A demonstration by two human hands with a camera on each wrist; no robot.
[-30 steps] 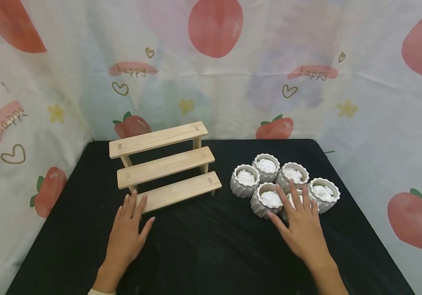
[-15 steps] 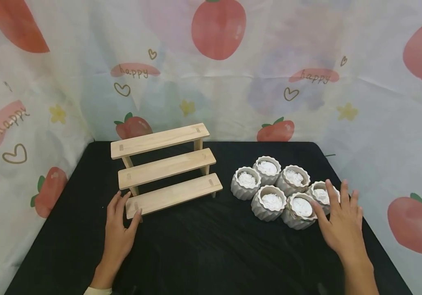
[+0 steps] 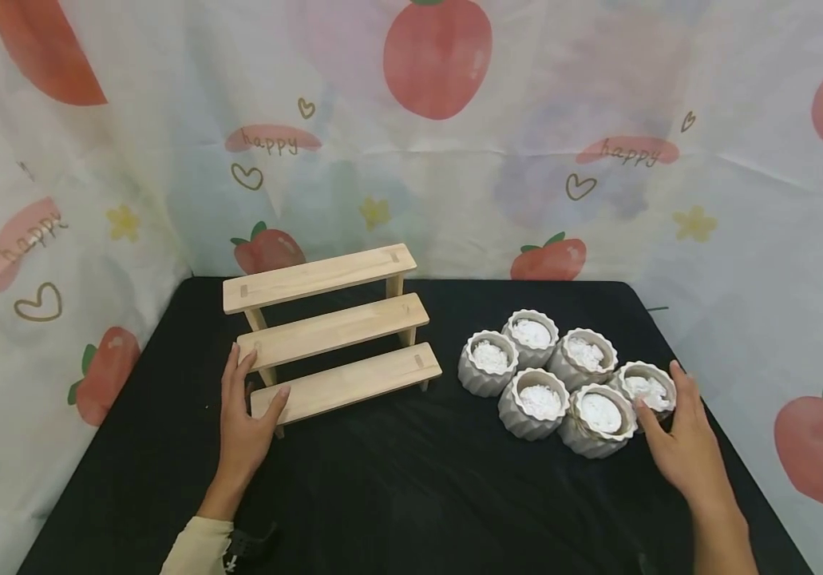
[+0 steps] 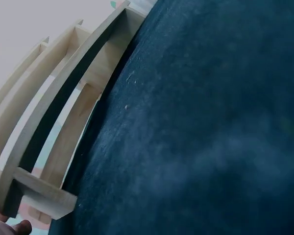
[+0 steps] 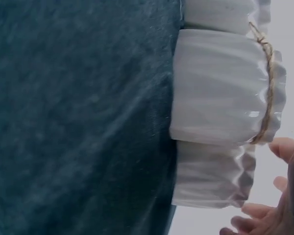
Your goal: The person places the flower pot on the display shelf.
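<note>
Much cloth (image 3: 411, 487) separates the left grip (image 3: 247, 427) at the stand's (image 3: 335, 329) edge from a wide right grip (image 3: 690, 447) spanning a pot (image 3: 645, 386).

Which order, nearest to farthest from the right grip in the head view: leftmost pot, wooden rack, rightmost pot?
1. Rightmost pot: right beside the right grip.
2. Leftmost pot: left edge of the pot cluster.
3. Wooden rack: left of all the pots.
</note>
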